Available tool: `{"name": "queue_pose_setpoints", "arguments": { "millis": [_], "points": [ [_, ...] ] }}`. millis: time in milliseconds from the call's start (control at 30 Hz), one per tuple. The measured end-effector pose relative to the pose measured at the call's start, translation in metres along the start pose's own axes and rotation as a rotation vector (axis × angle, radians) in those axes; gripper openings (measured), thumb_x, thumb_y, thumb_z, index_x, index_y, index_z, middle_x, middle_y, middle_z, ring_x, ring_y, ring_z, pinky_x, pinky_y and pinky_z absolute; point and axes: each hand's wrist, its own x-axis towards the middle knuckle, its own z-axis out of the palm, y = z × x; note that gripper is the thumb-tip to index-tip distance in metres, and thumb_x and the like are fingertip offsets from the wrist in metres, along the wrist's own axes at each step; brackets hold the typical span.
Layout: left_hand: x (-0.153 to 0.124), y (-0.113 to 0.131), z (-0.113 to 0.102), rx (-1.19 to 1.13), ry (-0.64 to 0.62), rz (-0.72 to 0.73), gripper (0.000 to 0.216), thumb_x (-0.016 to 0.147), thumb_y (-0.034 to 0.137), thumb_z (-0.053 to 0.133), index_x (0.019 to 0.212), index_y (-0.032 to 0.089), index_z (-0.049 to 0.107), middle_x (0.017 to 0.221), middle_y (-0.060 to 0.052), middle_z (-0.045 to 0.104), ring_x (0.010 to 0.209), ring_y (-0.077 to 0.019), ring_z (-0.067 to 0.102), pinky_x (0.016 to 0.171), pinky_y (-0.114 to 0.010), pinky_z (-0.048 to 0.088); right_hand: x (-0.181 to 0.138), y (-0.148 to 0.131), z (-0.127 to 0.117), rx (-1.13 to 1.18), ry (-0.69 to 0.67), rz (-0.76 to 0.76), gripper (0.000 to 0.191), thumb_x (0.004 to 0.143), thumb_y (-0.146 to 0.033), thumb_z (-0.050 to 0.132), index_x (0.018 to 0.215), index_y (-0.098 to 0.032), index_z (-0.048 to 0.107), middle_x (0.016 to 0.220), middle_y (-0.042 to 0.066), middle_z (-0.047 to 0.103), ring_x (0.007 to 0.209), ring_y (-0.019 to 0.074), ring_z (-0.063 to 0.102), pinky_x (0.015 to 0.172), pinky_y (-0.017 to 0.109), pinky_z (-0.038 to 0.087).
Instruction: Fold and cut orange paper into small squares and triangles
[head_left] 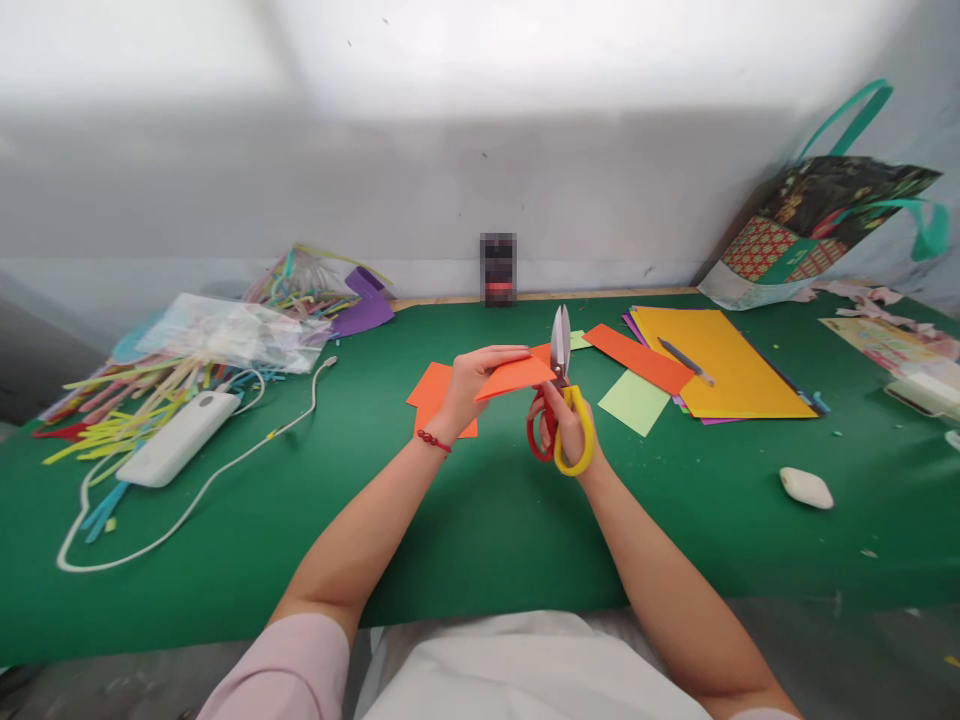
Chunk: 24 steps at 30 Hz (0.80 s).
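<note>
My left hand (471,385) pinches a folded piece of orange paper (517,375) and holds it above the green table (480,520). My right hand (564,425) has its fingers through the red and yellow handles of a pair of scissors (560,400), whose blades point upward at the paper's right edge. Under the left hand another orange sheet (433,392) lies flat on the table.
Coloured sheets, with a large yellow-orange sheet (724,370) and a pencil (686,361) on top, lie at the right. A white power bank (180,438) with cable, plastic-bagged coloured strips (225,335), an eraser (806,488) and a patterned bag (817,225) surround the middle.
</note>
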Motion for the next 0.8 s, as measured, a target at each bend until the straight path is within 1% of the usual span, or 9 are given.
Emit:
{"name": "queue_pose_setpoints", "arguments": {
  "millis": [100, 267, 333, 433, 500, 567, 667, 733, 800],
  "points": [
    [-0.002, -0.001, 0.001, 0.132, -0.006, 0.058, 0.028, 0.078, 0.015, 0.055, 0.098, 0.026, 0.07, 0.114, -0.003, 0.065, 0.107, -0.0201, 0.059, 0.094, -0.036, 0.046, 0.003, 0.005, -0.001, 0.025, -0.011, 0.029, 0.049, 0.08, -0.06, 0.044, 0.057, -0.018, 0.054, 0.032, -0.003, 0.044, 0.024, 0.0084, 0.036, 0.028, 0.022, 0.032],
    [-0.005, -0.003, 0.003, 0.227, -0.016, 0.112, 0.03, 0.082, 0.015, 0.05, 0.104, 0.027, 0.067, 0.122, -0.002, 0.061, 0.111, -0.0192, 0.057, 0.098, -0.037, 0.044, 0.006, 0.006, 0.0, 0.167, 0.057, 0.05, 0.055, 0.08, -0.067, 0.035, 0.064, -0.018, 0.054, 0.053, 0.002, 0.061, 0.026, 0.0067, 0.04, 0.027, 0.022, 0.031],
    [-0.006, -0.004, 0.003, 0.243, -0.039, 0.101, 0.031, 0.083, 0.015, 0.048, 0.104, 0.027, 0.067, 0.123, -0.001, 0.06, 0.113, -0.0187, 0.056, 0.1, -0.037, 0.042, 0.007, 0.006, 0.0, 0.171, 0.072, 0.029, 0.047, 0.079, -0.063, 0.043, 0.071, -0.018, 0.054, 0.049, -0.002, 0.058, 0.025, 0.0071, 0.04, 0.027, 0.021, 0.032],
    [-0.006, -0.006, 0.006, 0.243, -0.076, 0.088, 0.033, 0.083, 0.013, 0.045, 0.103, 0.027, 0.067, 0.123, -0.001, 0.06, 0.114, -0.0181, 0.055, 0.099, -0.035, 0.043, 0.008, 0.007, -0.002, 0.127, 0.071, -0.018, 0.03, 0.072, -0.045, 0.063, 0.082, -0.019, 0.052, 0.041, -0.008, 0.049, 0.026, 0.0085, 0.042, 0.029, 0.021, 0.035],
    [-0.004, -0.007, 0.009, 0.19, -0.075, 0.075, 0.033, 0.083, 0.014, 0.045, 0.107, 0.025, 0.065, 0.124, -0.003, 0.059, 0.115, -0.0182, 0.054, 0.098, -0.034, 0.043, 0.008, 0.008, -0.003, 0.124, 0.063, -0.039, 0.028, 0.07, -0.038, 0.065, 0.087, -0.019, 0.051, 0.043, -0.009, 0.049, 0.028, 0.009, 0.044, 0.031, 0.021, 0.036],
    [0.0, -0.006, 0.01, 0.097, -0.022, 0.006, 0.035, 0.084, 0.018, 0.047, 0.115, 0.023, 0.059, 0.125, -0.005, 0.058, 0.112, -0.0185, 0.056, 0.094, -0.033, 0.046, 0.007, 0.008, -0.004, 0.126, 0.073, -0.058, 0.028, 0.071, -0.037, 0.063, 0.09, -0.019, 0.051, 0.046, -0.009, 0.05, 0.029, 0.0091, 0.046, 0.031, 0.021, 0.036],
    [0.006, -0.001, 0.006, -0.023, 0.04, -0.28, 0.035, 0.086, 0.03, 0.045, 0.119, 0.02, 0.053, 0.117, -0.009, 0.061, 0.088, -0.0161, 0.064, 0.072, -0.028, 0.053, 0.007, 0.006, -0.005, 0.097, 0.13, -0.091, 0.027, 0.072, -0.036, 0.061, 0.089, -0.019, 0.05, 0.048, -0.009, 0.05, 0.029, 0.0087, 0.046, 0.031, 0.021, 0.035],
    [0.008, 0.004, 0.001, -0.035, -0.09, -0.484, 0.034, 0.087, 0.041, 0.042, 0.1, 0.015, 0.061, 0.093, -0.009, 0.067, 0.067, -0.0128, 0.063, 0.057, -0.024, 0.051, 0.007, 0.004, -0.005, 0.079, 0.159, -0.115, 0.024, 0.073, -0.035, 0.06, 0.088, -0.019, 0.05, 0.049, -0.009, 0.051, 0.03, 0.0085, 0.047, 0.031, 0.021, 0.035],
    [0.008, 0.008, -0.004, -0.017, -0.32, -0.576, 0.035, 0.083, 0.046, 0.049, 0.078, 0.014, 0.06, 0.071, -0.005, 0.065, 0.054, -0.0101, 0.057, 0.051, -0.022, 0.047, 0.007, 0.002, -0.005, 0.062, 0.17, -0.132, 0.022, 0.073, -0.034, 0.059, 0.087, -0.019, 0.05, 0.048, -0.008, 0.051, 0.03, 0.009, 0.047, 0.031, 0.021, 0.034]
  ]
}}
